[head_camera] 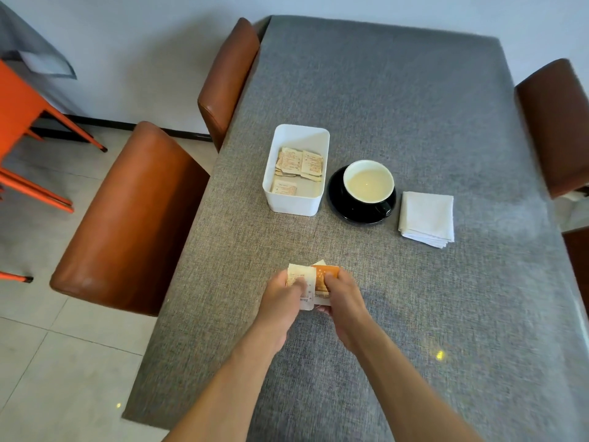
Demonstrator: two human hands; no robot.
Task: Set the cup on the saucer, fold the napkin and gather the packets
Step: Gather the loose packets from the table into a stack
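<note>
Standing left of the black saucer (338,199), the white bin (294,204) contains several packets (301,164). The cup (368,185) sits on the saucer; the folded napkin (427,218) lies just right. Nearer the camera, the left hand (282,296) grips a pale packet (302,282) and the right hand (344,301) grips an orange packet (325,277) above the table (414,106).

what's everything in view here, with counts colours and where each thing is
table: one, grey cloth cover, fills the centre
box: one, white, left of the saucer
packets in box: several, pale beige
saucer: one, black, mid table
cup: one, black, cream inside, on the saucer
napkin: one, white, folded, right of the saucer
brown chairs: three, at the table's sides
orange chair: one, far left
held packets: a few, beige and orange, near edge
hands: two, gripping those packets
</note>
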